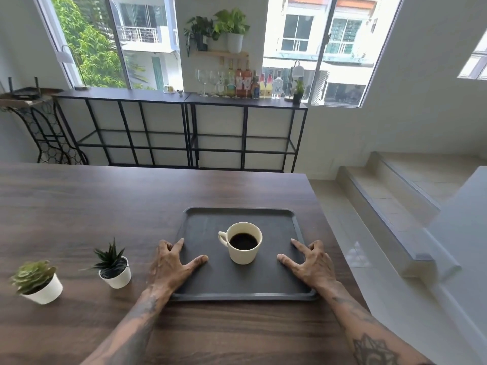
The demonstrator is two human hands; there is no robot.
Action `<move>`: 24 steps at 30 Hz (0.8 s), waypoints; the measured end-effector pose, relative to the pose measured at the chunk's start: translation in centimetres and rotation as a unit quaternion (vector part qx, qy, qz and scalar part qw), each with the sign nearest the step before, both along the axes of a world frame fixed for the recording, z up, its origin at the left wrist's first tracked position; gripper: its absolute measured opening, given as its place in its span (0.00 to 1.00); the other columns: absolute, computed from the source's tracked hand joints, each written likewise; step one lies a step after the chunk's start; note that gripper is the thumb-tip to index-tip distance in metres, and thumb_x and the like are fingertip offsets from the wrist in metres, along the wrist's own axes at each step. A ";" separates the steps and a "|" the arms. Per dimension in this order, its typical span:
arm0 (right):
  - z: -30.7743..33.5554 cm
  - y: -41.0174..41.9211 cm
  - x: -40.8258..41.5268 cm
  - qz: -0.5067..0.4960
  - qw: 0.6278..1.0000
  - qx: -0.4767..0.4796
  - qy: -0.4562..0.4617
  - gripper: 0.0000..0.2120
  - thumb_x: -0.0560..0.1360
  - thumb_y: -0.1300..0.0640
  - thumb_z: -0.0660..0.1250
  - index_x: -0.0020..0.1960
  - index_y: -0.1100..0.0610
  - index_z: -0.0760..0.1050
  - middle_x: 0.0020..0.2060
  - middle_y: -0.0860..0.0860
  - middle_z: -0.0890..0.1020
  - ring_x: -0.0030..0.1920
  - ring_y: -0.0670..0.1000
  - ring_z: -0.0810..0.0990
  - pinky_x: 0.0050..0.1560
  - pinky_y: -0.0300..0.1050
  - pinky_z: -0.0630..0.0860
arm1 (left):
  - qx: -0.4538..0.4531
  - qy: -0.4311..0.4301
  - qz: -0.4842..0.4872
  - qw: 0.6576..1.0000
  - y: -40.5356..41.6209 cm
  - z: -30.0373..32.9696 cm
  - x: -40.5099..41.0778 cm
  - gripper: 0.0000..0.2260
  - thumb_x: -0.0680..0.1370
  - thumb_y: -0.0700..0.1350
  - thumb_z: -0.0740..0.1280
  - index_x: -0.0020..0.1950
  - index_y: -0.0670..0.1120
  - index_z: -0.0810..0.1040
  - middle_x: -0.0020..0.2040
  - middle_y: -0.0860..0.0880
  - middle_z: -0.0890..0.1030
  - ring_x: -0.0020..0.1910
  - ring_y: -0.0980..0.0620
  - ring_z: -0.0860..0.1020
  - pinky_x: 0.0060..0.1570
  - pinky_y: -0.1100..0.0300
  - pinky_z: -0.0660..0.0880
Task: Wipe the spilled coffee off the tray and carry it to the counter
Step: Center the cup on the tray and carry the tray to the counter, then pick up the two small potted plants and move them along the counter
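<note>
A dark grey rectangular tray (210,225) lies on the brown wooden table (105,206), near its right end. In the tray's middle stands a cream cup (243,255), upright, full of black coffee, with its handle to the left. My left hand (171,264) grips the tray's left rim, with the thumb on the tray floor and the fingers over the edge. My right hand (313,264) holds the right rim the same way. The tray sits flat on the table. I cannot make out any spill on its dark surface.
Two small potted succulents (114,270) (37,281) stand on the table to the left of the tray. Beyond the table a black console counter (131,96) runs under the windows, with bottles and glasses (245,80) on it. Tiled steps (395,196) drop away on the right.
</note>
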State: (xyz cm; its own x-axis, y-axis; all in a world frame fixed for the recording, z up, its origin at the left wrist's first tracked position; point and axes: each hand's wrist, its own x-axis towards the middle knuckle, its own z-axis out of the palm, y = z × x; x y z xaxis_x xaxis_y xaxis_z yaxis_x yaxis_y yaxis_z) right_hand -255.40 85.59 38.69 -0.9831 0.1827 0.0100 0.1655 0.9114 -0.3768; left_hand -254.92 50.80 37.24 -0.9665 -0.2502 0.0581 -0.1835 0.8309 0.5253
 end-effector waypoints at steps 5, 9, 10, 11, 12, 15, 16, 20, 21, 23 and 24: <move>0.1 -0.5 0.2 0.011 0.998 0.063 0.005 0.44 0.60 0.19 0.46 0.71 0.38 0.66 0.56 0.52 0.65 0.54 0.54 0.77 0.59 0.48 0.75 | -0.067 0.045 -0.010 0.997 0.0 -0.6 0.1 0.43 0.66 0.77 0.63 0.70 0.48 0.77 0.56 0.46 0.68 0.59 0.44 0.71 0.58 0.47 0.76; -0.4 -0.2 0.2 0.019 0.994 0.111 0.005 0.36 0.69 0.25 0.52 0.72 0.40 0.64 0.57 0.51 0.63 0.57 0.53 0.72 0.60 0.50 0.72 | -0.114 0.025 -0.029 0.993 0.2 -0.3 0.0 0.51 0.63 0.81 0.47 0.71 0.49 0.76 0.61 0.45 0.70 0.62 0.43 0.70 0.63 0.48 0.70; -0.5 -0.1 0.1 0.019 0.993 0.120 -0.005 0.37 0.69 0.25 0.51 0.73 0.40 0.64 0.58 0.52 0.63 0.59 0.53 0.71 0.61 0.51 0.71 | -0.113 0.003 -0.035 0.993 -0.1 -0.1 0.2 0.52 0.62 0.81 0.44 0.72 0.49 0.75 0.63 0.45 0.70 0.64 0.43 0.70 0.64 0.48 0.69; -0.4 -0.1 0.0 0.011 0.992 0.126 -0.005 0.38 0.68 0.24 0.50 0.72 0.41 0.65 0.59 0.53 0.64 0.60 0.55 0.70 0.61 0.53 0.70 | -0.107 -0.008 -0.039 0.993 -0.3 0.1 0.5 0.52 0.63 0.81 0.44 0.72 0.49 0.74 0.66 0.44 0.70 0.66 0.43 0.69 0.66 0.47 0.69; 0.0 -0.4 0.1 -0.002 0.992 0.121 0.022 0.39 0.68 0.24 0.49 0.72 0.43 0.67 0.60 0.55 0.65 0.60 0.57 0.70 0.61 0.56 0.69 | -0.094 0.002 -0.038 0.995 -0.5 0.4 1.2 0.49 0.66 0.80 0.45 0.72 0.49 0.74 0.67 0.44 0.70 0.66 0.43 0.70 0.66 0.47 0.70; 3.0 -3.0 0.8 0.011 0.964 0.030 0.262 0.34 0.71 0.33 0.55 0.66 0.55 0.74 0.55 0.59 0.72 0.54 0.60 0.74 0.54 0.55 0.69 | 0.001 0.188 -0.047 0.981 -1.4 1.5 6.0 0.29 0.78 0.67 0.57 0.61 0.46 0.82 0.58 0.48 0.76 0.56 0.49 0.78 0.56 0.51 0.78; 4.6 -4.7 1.3 0.043 0.941 -0.011 0.335 0.28 0.73 0.38 0.59 0.63 0.57 0.75 0.53 0.57 0.74 0.52 0.59 0.75 0.53 0.53 0.68 | 0.020 0.267 -0.055 0.962 -1.8 2.2 8.3 0.20 0.79 0.59 0.62 0.56 0.45 0.83 0.53 0.49 0.77 0.53 0.51 0.78 0.55 0.56 0.77; 9.8 -15.2 3.2 0.256 0.887 -0.197 0.331 0.16 0.72 0.49 0.68 0.58 0.53 0.73 0.45 0.47 0.73 0.42 0.47 0.74 0.45 0.45 0.73 | 0.081 0.385 0.125 0.911 -9.1 3.8 15.3 0.19 0.74 0.58 0.67 0.46 0.40 0.79 0.44 0.43 0.76 0.42 0.49 0.74 0.46 0.62 0.71; 10.0 -18.1 3.6 0.298 0.887 -0.222 0.275 0.18 0.71 0.48 0.69 0.59 0.51 0.73 0.46 0.46 0.73 0.41 0.44 0.74 0.45 0.44 0.74 | 0.118 0.374 0.194 0.899 -12.1 3.7 15.9 0.25 0.72 0.63 0.67 0.48 0.40 0.77 0.44 0.39 0.76 0.41 0.47 0.74 0.43 0.60 0.69; 9.0 -23.8 3.8 0.352 0.893 -0.250 0.124 0.30 0.67 0.46 0.73 0.66 0.50 0.68 0.54 0.47 0.72 0.45 0.42 0.74 0.52 0.46 0.76 | 0.159 0.299 0.296 0.893 -17.5 2.6 15.7 0.37 0.64 0.67 0.69 0.61 0.40 0.73 0.54 0.34 0.75 0.48 0.48 0.75 0.45 0.60 0.70; 8.0 -26.1 3.6 0.367 0.896 -0.247 0.046 0.38 0.65 0.46 0.74 0.71 0.52 0.64 0.59 0.50 0.70 0.52 0.45 0.75 0.59 0.47 0.74 | 0.165 0.249 0.302 0.905 -19.6 1.6 15.2 0.45 0.59 0.66 0.70 0.68 0.41 0.69 0.60 0.34 0.73 0.54 0.46 0.75 0.49 0.58 0.72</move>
State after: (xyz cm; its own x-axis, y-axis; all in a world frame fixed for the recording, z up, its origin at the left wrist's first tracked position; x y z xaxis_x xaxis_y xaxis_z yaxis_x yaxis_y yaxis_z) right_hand -251.80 59.46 46.72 -0.8392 -0.5080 0.1943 -0.4629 0.4797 -0.7454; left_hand -239.67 31.19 38.83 -0.5224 -0.8075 0.2741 -0.2249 0.4405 0.8691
